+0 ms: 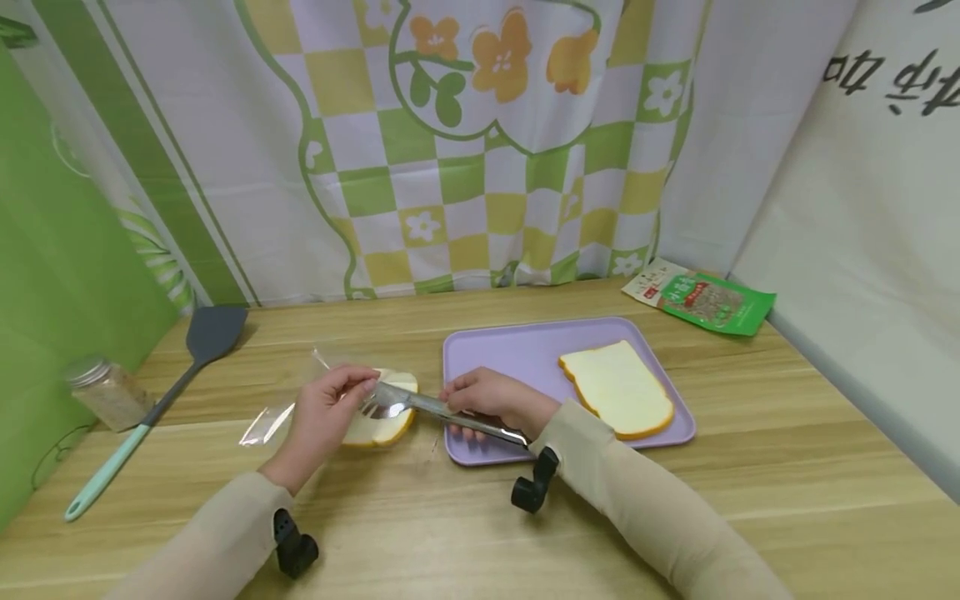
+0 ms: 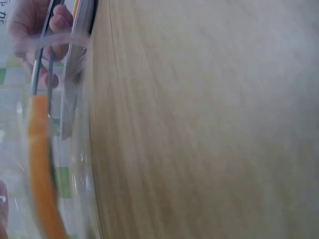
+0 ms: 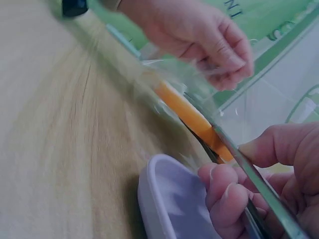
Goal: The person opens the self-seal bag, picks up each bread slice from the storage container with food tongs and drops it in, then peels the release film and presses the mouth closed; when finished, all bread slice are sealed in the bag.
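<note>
My left hand (image 1: 318,421) pinches the edge of a clear plastic bag (image 1: 266,425) at the left of the tray. My right hand (image 1: 498,398) grips metal tongs (image 1: 480,427), fingers below and thumb on the upper arm. The tongs reach left into the bag, their ends on either side of a bread slice (image 3: 184,110) with an orange-brown crust. This slice (image 1: 386,429) is inside the bag, partly covered by my left hand. Another bread slice (image 1: 618,387) lies flat on the right part of a purple tray (image 1: 495,354).
A dark spatula (image 1: 213,333) with a mint handle lies at the left, beside a glass jar (image 1: 108,392) with a metal lid. Green and white food packets (image 1: 712,302) lie at the back right. A checkered curtain (image 1: 480,192) hangs behind the wooden table (image 1: 420,533).
</note>
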{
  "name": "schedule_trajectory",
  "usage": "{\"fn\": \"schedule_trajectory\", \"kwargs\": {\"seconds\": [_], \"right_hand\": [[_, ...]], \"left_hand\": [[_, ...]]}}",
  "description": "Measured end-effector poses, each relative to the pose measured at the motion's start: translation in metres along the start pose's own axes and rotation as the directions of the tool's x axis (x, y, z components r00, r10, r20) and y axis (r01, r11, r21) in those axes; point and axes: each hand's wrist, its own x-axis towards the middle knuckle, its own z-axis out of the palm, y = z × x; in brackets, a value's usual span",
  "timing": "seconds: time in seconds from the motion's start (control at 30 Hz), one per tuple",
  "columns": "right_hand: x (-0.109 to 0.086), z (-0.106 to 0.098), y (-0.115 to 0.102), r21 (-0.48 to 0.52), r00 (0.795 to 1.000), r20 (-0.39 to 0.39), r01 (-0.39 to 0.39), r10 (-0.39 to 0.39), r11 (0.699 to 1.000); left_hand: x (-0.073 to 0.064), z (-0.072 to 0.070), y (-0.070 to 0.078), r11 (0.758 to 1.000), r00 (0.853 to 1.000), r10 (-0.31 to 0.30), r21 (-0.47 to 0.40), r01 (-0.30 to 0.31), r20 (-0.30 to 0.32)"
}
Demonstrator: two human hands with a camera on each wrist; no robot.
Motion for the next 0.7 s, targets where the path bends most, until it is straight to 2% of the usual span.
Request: {"fn": "schedule_trajectory", "kwargs": {"seconds": [0.13,0.27,0.47,0.57,0.7], "right_hand": [[-0.004,-0.001,0.004,0.068,1.000,0.010,0.007,-0.008,0.998],[-0.007,-0.002,0.006,0.100,1.000,0.007,-0.013,0.013,0.995],[-0.012,-0.001,0.010,0.065,1.000,-0.013,-0.001,0.002,0.998],[-0.014,0.000,0.010,0.050,1.000,-0.021,0.012,-0.011,0.999],[-0.014,0.001,0.008,0.080,0.999,-0.030,0.017,-0.015,0.997]], "left_hand": [[0.000,-0.001,-0.005,0.999,1.000,-0.026,-0.041,0.026,0.000],[0.000,0.000,-0.006,0.999,1.000,-0.008,-0.041,0.007,-0.004],[0.000,-0.001,-0.007,1.000,1.000,0.010,-0.028,-0.011,-0.014],[-0.001,-0.001,-0.008,1.000,1.000,0.000,-0.031,-0.001,-0.019],[-0.003,0.001,-0.006,0.999,0.999,-0.031,-0.045,0.031,-0.007]]}}
